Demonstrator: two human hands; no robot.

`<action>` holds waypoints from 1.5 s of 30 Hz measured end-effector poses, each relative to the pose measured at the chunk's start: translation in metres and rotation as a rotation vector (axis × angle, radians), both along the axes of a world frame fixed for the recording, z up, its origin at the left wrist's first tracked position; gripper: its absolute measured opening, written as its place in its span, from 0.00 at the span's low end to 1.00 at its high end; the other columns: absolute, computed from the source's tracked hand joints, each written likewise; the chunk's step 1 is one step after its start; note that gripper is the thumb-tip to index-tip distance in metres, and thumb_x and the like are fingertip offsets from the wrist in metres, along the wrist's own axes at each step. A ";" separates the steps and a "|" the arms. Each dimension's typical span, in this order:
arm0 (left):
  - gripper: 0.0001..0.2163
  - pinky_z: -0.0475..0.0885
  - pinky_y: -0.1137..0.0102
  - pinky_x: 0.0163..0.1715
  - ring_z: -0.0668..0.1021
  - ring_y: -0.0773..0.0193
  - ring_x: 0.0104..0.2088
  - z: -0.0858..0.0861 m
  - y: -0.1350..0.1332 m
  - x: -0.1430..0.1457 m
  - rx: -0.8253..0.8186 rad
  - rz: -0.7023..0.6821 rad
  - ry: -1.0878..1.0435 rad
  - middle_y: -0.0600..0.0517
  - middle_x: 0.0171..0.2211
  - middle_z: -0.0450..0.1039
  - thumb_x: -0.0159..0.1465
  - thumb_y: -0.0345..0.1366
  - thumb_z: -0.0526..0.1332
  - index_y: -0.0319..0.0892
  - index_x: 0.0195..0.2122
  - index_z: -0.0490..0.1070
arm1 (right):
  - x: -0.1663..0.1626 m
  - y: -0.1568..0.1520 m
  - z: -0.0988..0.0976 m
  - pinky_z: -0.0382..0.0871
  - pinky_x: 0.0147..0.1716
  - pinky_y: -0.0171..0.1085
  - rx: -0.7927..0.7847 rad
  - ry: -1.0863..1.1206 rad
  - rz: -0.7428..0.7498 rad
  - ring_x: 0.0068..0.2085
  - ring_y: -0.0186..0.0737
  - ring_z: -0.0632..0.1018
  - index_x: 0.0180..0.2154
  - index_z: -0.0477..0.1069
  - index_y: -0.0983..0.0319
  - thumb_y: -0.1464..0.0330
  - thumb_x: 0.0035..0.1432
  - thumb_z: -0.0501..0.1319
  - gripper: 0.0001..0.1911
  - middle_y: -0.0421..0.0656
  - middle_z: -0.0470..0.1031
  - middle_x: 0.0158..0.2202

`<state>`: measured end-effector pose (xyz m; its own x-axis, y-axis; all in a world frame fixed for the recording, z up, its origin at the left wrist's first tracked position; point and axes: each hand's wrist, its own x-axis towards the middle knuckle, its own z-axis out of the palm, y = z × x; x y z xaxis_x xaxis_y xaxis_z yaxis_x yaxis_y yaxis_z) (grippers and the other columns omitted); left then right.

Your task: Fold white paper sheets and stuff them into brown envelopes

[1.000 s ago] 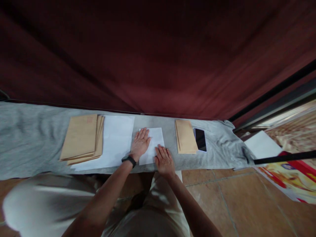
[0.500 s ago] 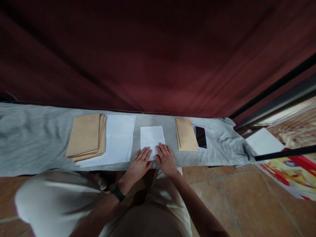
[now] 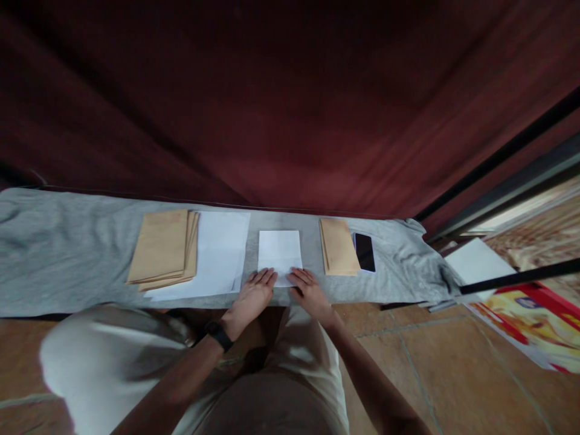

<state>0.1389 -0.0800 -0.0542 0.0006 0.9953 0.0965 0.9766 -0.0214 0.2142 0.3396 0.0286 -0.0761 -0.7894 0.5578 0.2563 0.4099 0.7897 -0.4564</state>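
Note:
A small white folded sheet of paper (image 3: 280, 246) lies in front of me on the grey cloth, a faint crease running across it. Over its lower left corner rests my left hand (image 3: 257, 295), with the fingers stretched out. My right hand (image 3: 312, 296) lies on the lower right corner, its fingers extended and slightly bent. To the left, larger white sheets (image 3: 221, 251) lie partly beneath a stack of brown envelopes (image 3: 161, 244). Nearest my right hand on the other side are a few smaller brown envelopes (image 3: 339, 248).
A phone (image 3: 365, 252) with a dark screen lies beside the smaller envelopes. The narrow grey cloth-covered surface (image 3: 81, 254) ends at a dark red curtain (image 3: 290, 133). At right are black bars (image 3: 521, 281) and a red and yellow box (image 3: 532, 317) near the tiled floor.
My hands have slid slightly apart and toward the lower corners of the folded paper, uncovering more of its middle. The whole view has shifted a little.

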 end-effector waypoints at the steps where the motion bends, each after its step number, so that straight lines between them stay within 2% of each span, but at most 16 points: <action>1: 0.23 0.66 0.55 0.64 0.74 0.53 0.63 0.001 -0.002 -0.004 0.023 -0.004 -0.024 0.42 0.63 0.72 0.65 0.26 0.54 0.43 0.60 0.73 | 0.002 0.003 0.001 0.64 0.67 0.50 -0.029 0.020 0.006 0.64 0.43 0.72 0.59 0.74 0.56 0.73 0.66 0.60 0.21 0.46 0.73 0.63; 3: 0.20 0.68 0.58 0.63 0.76 0.55 0.60 0.002 -0.005 -0.013 0.068 -0.005 -0.084 0.43 0.60 0.75 0.67 0.28 0.54 0.43 0.58 0.75 | 0.008 0.009 0.001 0.66 0.66 0.48 -0.083 0.063 0.002 0.61 0.41 0.75 0.55 0.77 0.55 0.75 0.66 0.58 0.19 0.43 0.77 0.59; 6: 0.15 0.73 0.59 0.58 0.81 0.56 0.53 0.000 -0.006 -0.023 0.100 0.010 -0.204 0.45 0.52 0.80 0.70 0.34 0.53 0.44 0.51 0.78 | 0.014 0.014 0.002 0.69 0.62 0.47 -0.159 0.122 -0.034 0.57 0.42 0.78 0.49 0.80 0.56 0.73 0.67 0.59 0.14 0.44 0.81 0.54; 10: 0.14 0.77 0.62 0.48 0.83 0.57 0.44 -0.005 0.000 -0.032 0.131 0.139 -0.404 0.47 0.43 0.83 0.71 0.41 0.54 0.45 0.43 0.80 | 0.015 0.021 0.004 0.74 0.55 0.44 -0.264 0.164 -0.084 0.51 0.43 0.81 0.47 0.81 0.56 0.68 0.68 0.59 0.12 0.44 0.83 0.48; 13: 0.13 0.77 0.66 0.40 0.83 0.58 0.38 -0.007 0.006 -0.040 0.144 0.266 -0.502 0.49 0.37 0.83 0.69 0.43 0.57 0.44 0.38 0.79 | 0.012 0.029 0.007 0.73 0.52 0.43 -0.290 0.128 -0.125 0.47 0.44 0.81 0.42 0.81 0.57 0.66 0.67 0.60 0.10 0.45 0.83 0.44; 17: 0.13 0.71 0.70 0.31 0.79 0.62 0.28 -0.003 0.016 -0.045 0.095 0.385 -0.463 0.52 0.28 0.79 0.69 0.43 0.57 0.44 0.32 0.76 | 0.002 0.038 0.010 0.72 0.48 0.41 -0.269 0.067 -0.246 0.42 0.44 0.80 0.34 0.80 0.59 0.64 0.67 0.60 0.11 0.45 0.82 0.37; 20: 0.12 0.71 0.69 0.32 0.80 0.60 0.32 0.006 0.025 -0.038 0.030 0.471 -0.359 0.50 0.31 0.80 0.70 0.41 0.56 0.43 0.36 0.76 | -0.009 0.043 0.012 0.72 0.46 0.38 -0.271 0.059 -0.313 0.41 0.43 0.81 0.37 0.79 0.60 0.64 0.68 0.59 0.12 0.45 0.82 0.37; 24: 0.13 0.72 0.68 0.38 0.82 0.56 0.41 0.019 0.038 -0.026 -0.055 0.603 -0.230 0.45 0.38 0.82 0.72 0.40 0.53 0.41 0.45 0.76 | -0.026 0.048 0.016 0.70 0.44 0.35 -0.218 -0.023 -0.418 0.40 0.42 0.82 0.39 0.80 0.61 0.64 0.71 0.56 0.14 0.46 0.83 0.37; 28: 0.16 0.73 0.66 0.40 0.82 0.53 0.45 0.026 0.048 -0.021 -0.117 0.654 -0.143 0.42 0.41 0.81 0.73 0.40 0.50 0.40 0.50 0.75 | -0.042 0.052 0.023 0.68 0.46 0.34 -0.156 -0.164 -0.489 0.44 0.43 0.83 0.43 0.80 0.60 0.64 0.72 0.56 0.14 0.47 0.84 0.41; 35: 0.18 0.74 0.64 0.41 0.82 0.51 0.46 0.024 0.059 -0.022 -0.112 0.662 -0.057 0.39 0.41 0.81 0.73 0.40 0.47 0.39 0.50 0.75 | -0.061 0.058 0.034 0.67 0.48 0.36 -0.128 -0.356 -0.579 0.45 0.44 0.84 0.44 0.79 0.59 0.60 0.72 0.56 0.14 0.46 0.85 0.42; 45: 0.19 0.75 0.61 0.37 0.84 0.48 0.41 0.023 0.073 -0.030 -0.149 0.687 -0.015 0.40 0.37 0.81 0.74 0.42 0.46 0.40 0.51 0.74 | -0.075 0.068 0.040 0.67 0.45 0.36 -0.124 -0.433 -0.644 0.45 0.44 0.84 0.43 0.78 0.60 0.59 0.72 0.55 0.17 0.48 0.84 0.40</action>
<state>0.1087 -0.0072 -0.0315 -0.6333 0.7725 -0.0454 0.7554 0.6299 0.1805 0.2643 0.0970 -0.0363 -0.3165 0.9438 -0.0949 0.9312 0.2901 -0.2209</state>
